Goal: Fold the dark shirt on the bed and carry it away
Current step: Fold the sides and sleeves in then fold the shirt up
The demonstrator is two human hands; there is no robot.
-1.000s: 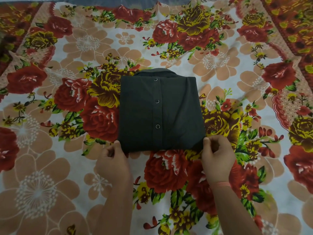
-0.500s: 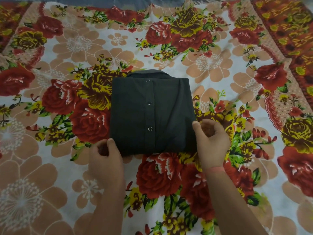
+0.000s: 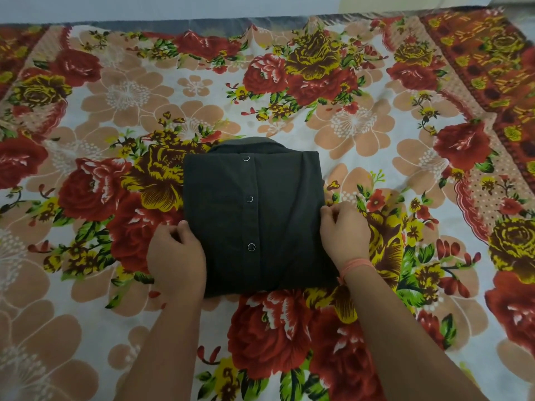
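- Dark cotton-like shirt lies folded into a compact rectangle at the middle of the bed, placket up, three snap buttons in a line and the collar showing past its far edge.
- Floral bedsheet, printed with red and yellow roses, covers the bed under and around the shirt; nothing else rests on it in this view.
- Left hand sits at the shirt's left edge, near the lower corner. Compared with a second ago, it has travelled from the near hem up along the side. The thumb lies on top of the fabric; the fingers are curled and appear tucked toward the underside, though the tips are hidden.
- Right hand has likewise moved from the near right corner to the middle of the right edge. Its thumb and curled fingers close on the folded edge, apparently in a pinch; whether any of them reach beneath cannot be told. A pink thread band circles the wrist.
- Interpretation: the shirt's outline is unchanged across the interval, which suggests that folding is complete. The shift of both hands to opposite sides reads as preparation for a two-sided lift.
- Outstanding step: the bundle still rests flat on the sheet, so lifting and carrying remain. An even grip on both sides would likely keep the layers from slipping apart.
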